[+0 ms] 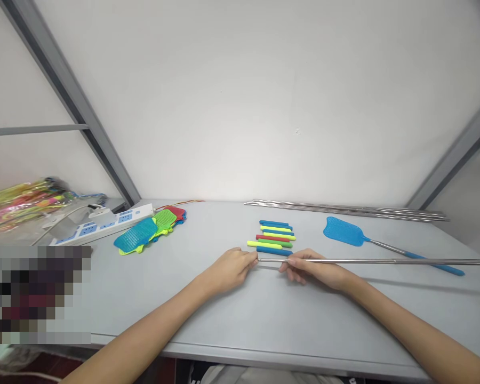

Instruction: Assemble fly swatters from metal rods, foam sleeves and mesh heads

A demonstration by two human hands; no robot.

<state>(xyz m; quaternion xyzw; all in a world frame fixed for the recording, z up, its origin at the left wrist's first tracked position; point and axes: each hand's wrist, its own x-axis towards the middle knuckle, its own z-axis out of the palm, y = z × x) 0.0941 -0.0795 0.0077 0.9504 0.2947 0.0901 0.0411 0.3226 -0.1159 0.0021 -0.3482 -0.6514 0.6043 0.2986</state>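
Observation:
A long thin telescopic metal rod (356,261) runs level above the table, out past the right edge of the view. My left hand (234,271) pinches its narrow left tip. My right hand (314,268) grips it a little further right, thumb on top and the lower fingers loosely curled beneath. Just beyond the rod lie several coloured plastic handles (274,241) in blue, yellow, red and green. An assembled blue fly swatter (346,231) with a metal shaft and blue handle rests to the right. Fly swatter heads (138,237) in blue, yellow, green and red are piled at left.
A bundle of metal rods (344,209) lies along the wall. A white power strip (104,226) with cables and plastic-bagged colourful items (24,202) occupy the left side. Grey metal frame posts (70,101) flank the grey table (208,325). A pixelated patch hides the lower left.

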